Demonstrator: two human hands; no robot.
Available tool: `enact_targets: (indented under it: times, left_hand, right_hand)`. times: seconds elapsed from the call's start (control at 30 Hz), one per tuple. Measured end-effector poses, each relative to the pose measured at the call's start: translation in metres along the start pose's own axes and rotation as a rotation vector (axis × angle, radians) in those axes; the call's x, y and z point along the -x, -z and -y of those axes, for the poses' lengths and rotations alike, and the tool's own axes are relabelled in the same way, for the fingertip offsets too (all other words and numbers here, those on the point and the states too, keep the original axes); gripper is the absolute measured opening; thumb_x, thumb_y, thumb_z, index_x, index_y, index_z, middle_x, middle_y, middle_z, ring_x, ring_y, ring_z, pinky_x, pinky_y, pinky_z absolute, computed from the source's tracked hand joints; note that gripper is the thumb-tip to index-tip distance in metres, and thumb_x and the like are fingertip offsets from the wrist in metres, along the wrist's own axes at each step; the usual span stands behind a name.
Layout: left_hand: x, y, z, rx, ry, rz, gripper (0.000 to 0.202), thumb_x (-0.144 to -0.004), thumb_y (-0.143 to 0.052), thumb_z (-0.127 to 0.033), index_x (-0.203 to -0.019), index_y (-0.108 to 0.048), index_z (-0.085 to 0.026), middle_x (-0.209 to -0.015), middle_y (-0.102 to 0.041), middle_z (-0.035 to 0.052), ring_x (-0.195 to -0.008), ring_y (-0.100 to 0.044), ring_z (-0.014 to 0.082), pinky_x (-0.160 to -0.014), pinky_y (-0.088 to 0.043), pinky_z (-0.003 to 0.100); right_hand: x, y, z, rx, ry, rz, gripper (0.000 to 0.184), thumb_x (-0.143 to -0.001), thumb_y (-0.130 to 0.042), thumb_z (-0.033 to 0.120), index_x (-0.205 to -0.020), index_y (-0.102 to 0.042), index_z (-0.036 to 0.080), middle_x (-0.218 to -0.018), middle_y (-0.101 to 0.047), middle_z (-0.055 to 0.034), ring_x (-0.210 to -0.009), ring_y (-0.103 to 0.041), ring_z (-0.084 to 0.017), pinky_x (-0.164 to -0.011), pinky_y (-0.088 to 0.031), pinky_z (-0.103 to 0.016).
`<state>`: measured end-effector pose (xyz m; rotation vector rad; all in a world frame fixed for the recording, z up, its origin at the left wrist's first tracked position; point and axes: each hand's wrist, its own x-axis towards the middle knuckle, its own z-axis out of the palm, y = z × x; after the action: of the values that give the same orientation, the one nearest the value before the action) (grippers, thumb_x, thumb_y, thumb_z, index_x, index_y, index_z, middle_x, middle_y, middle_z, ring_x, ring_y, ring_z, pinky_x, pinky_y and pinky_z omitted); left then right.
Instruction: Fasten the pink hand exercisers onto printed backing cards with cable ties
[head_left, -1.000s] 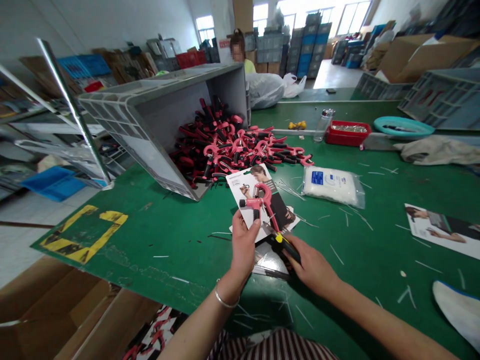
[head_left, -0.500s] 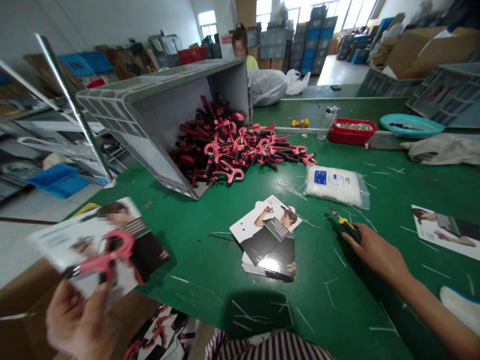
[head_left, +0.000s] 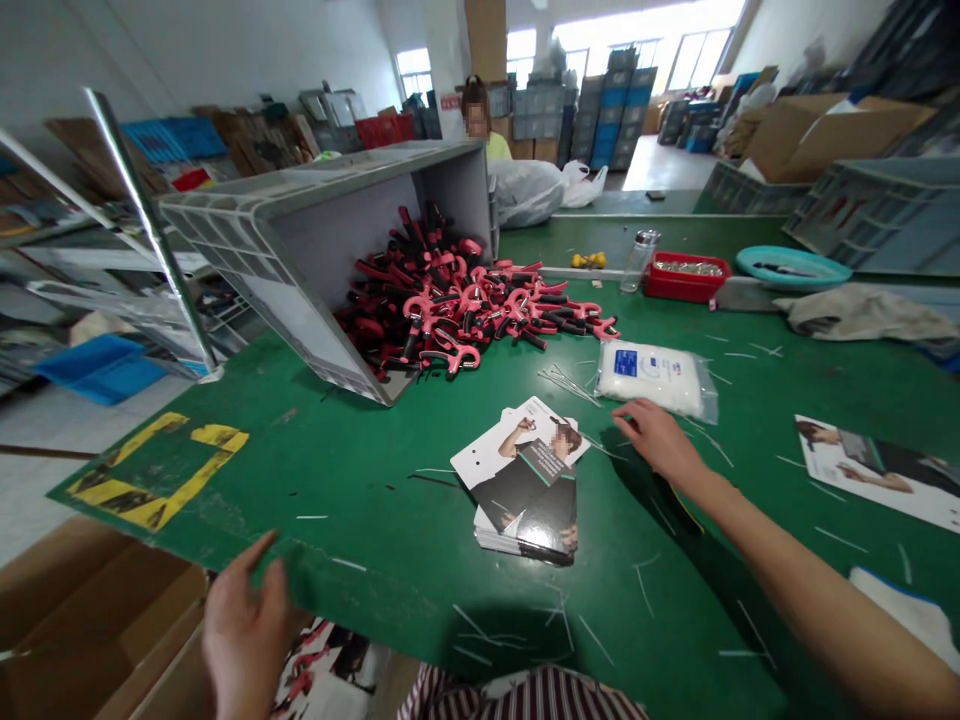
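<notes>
The left hand [head_left: 247, 640] is open and empty at the near edge of the green workbench [head_left: 315, 480], fingers loosely spread above a cardboard box [head_left: 97, 620]; the right hand [head_left: 660, 440] is open too, palm down, holding nothing visible, just beside a clear bag of white contents [head_left: 652, 378]; between the hands lies a stack of printed cards [head_left: 525, 480]; farther off, a heap of pink-and-black hand grip exercisers [head_left: 457, 310] spills from a tipped grey crate [head_left: 300, 230]; a co-worker [head_left: 476, 115] stands beyond it
</notes>
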<state>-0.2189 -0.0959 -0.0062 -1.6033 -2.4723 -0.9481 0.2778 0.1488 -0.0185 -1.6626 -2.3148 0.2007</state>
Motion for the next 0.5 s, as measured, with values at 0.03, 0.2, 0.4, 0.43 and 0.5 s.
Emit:
enact_targets:
  times: [0.03, 0.2, 0.4, 0.43, 0.5]
  left_hand:
    - [-0.008, -0.016, -0.019, 0.046, -0.142, 0.058, 0.037, -0.098, -0.043, -0.039, -0.133, -0.051, -0.028, -0.131, -0.059, 0.0036, -0.118, -0.057, 0.0272, -0.101, -0.048, 0.050]
    - [-0.013, -0.090, -0.132, 0.036, -1.124, 0.567, 0.061, -0.088, -0.061, -0.047, -0.145, -0.040, -0.035, -0.156, -0.036, 0.0033, -0.145, -0.029, 0.0312, -0.117, -0.024, 0.054]
    - [0.018, -0.140, -0.179, -0.030, -1.047, 0.527, 0.070, -0.088, -0.062, -0.043, -0.150, -0.033, -0.025, -0.160, -0.026, 0.0130, -0.148, -0.016, 0.0356, -0.116, -0.019, 0.056]
    - [0.019, -0.143, -0.185, -0.017, -1.008, 0.521, 0.070, -0.089, -0.062, -0.042, -0.150, -0.033, -0.024, -0.160, -0.026, 0.0137, -0.148, -0.016, 0.0362, -0.116, -0.019, 0.057]
    - [0.013, -0.145, -0.199, 0.038, -0.942, 0.543, 0.070, -0.087, -0.063, -0.043, -0.148, -0.036, -0.023, -0.158, -0.029, 0.0149, -0.147, -0.018, 0.0373, -0.115, -0.020, 0.058]
  right_hand:
    - [-0.019, -0.005, 0.009, 0.020, -0.016, 0.056, 0.024, -0.097, -0.046, 0.024, -0.105, -0.066, 0.015, -0.109, -0.063, -0.0120, -0.099, -0.062, -0.021, -0.092, -0.047, -0.030]
    - [-0.084, -0.036, 0.034, 0.087, -0.114, 0.079, 0.021, -0.097, -0.048, 0.022, -0.107, -0.063, 0.012, -0.112, -0.061, -0.0159, -0.099, -0.064, -0.024, -0.085, -0.048, -0.032]
    - [-0.098, -0.053, 0.030, 0.118, -0.231, 0.097, 0.025, -0.099, -0.040, 0.023, -0.107, -0.061, 0.010, -0.113, -0.060, -0.0211, -0.100, -0.065, -0.030, -0.082, -0.048, -0.039]
    - [-0.098, -0.052, 0.028, 0.107, -0.240, 0.099, 0.025, -0.099, -0.040, 0.022, -0.106, -0.061, 0.010, -0.112, -0.060, -0.0210, -0.100, -0.065, -0.030, -0.082, -0.048, -0.038]
    - [-0.100, -0.045, 0.022, 0.075, -0.260, 0.093, 0.024, -0.098, -0.041, 0.021, -0.104, -0.061, 0.010, -0.112, -0.062, -0.0211, -0.101, -0.065, -0.029, -0.082, -0.047, -0.036]
